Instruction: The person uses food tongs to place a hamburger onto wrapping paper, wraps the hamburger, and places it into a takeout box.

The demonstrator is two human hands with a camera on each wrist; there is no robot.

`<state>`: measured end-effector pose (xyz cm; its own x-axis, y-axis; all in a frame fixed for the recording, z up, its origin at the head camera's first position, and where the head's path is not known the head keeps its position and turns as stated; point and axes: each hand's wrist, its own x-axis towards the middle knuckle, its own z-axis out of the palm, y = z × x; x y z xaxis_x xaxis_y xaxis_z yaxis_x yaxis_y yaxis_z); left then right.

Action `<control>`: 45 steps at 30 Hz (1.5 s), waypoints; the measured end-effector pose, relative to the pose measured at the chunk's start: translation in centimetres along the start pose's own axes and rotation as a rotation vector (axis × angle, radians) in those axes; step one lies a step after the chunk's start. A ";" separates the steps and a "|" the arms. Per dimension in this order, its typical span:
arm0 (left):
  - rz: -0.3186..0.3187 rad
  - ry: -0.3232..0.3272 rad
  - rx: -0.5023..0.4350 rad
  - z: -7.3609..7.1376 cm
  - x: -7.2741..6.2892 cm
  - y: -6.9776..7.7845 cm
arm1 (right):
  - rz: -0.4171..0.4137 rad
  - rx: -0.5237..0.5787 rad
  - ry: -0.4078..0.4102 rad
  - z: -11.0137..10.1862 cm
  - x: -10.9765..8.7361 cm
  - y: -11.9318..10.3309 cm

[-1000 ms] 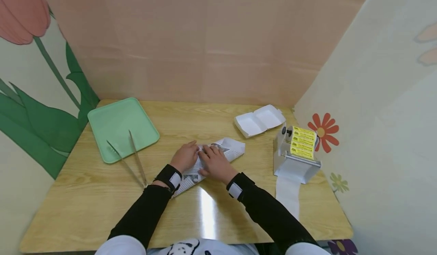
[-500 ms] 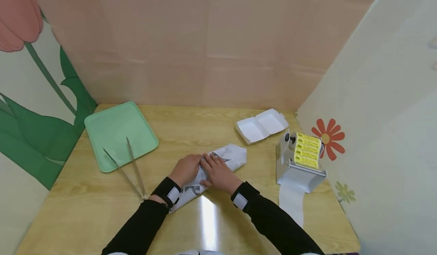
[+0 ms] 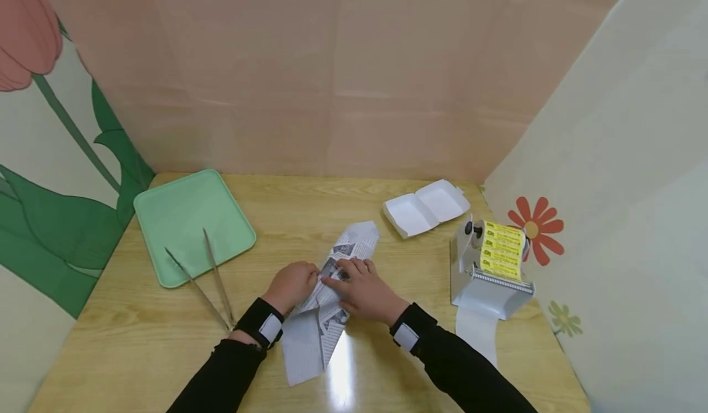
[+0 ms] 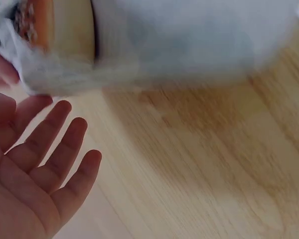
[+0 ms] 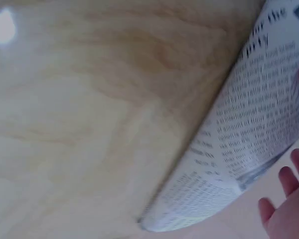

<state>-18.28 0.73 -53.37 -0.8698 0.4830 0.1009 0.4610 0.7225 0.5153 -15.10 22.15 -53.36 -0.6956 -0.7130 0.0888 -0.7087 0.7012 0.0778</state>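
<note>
A folded sheet of newspaper (image 3: pixel 327 305) lies between the two hands near the middle of the table (image 3: pixel 110 339), its narrow body slanting from near left to far right and a loose flap spread at the near end. The left wrist view shows a blurred orange-and-cream thing (image 4: pixel 72 30) partly inside it. The left hand (image 3: pixel 292 285), at the paper's left edge, pinches it with thumb and forefinger, the other fingers loose. The right hand (image 3: pixel 367 296) reaches over from the right, fingers extended and touching the paper without grasping it. To the left, metal tongs (image 3: pixel 218 281) lean across the near edge of a green tray (image 3: pixel 166 216). Far right sits an opened white box (image 3: pixel 409 213); nearer, a dispenser (image 3: pixel 489 299) carries a yellow label roll (image 3: pixel 503 250).
</note>
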 end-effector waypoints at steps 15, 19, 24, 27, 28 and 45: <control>-0.301 -0.090 -0.083 -0.9 2.5 -0.4 | 0.238 0.606 0.007 -0.7 1.2 0.7; -0.359 -0.115 -0.197 -0.6 3.3 -1.2 | 0.380 0.812 0.044 -0.9 2.1 1.8; -0.374 -0.147 -0.354 -0.5 4.2 -1.9 | 0.590 0.812 0.096 -0.3 2.9 3.2; -0.385 -0.166 -0.424 -0.2 4.4 -2.2 | 0.746 0.805 0.041 0.0 3.0 3.6; -0.389 -0.170 -0.444 0.0 4.4 -2.3 | 0.797 0.824 0.005 0.2 3.0 3.6; -0.491 -0.200 -0.756 1.1 4.1 -0.9 | 0.983 1.368 -0.009 1.2 3.1 3.6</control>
<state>-22.09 2.61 -54.40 -0.8584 0.3345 -0.3888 -0.2506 0.3878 0.8870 -19.91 22.44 -54.01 -0.9022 -0.0441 -0.4291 0.3922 0.3300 -0.8586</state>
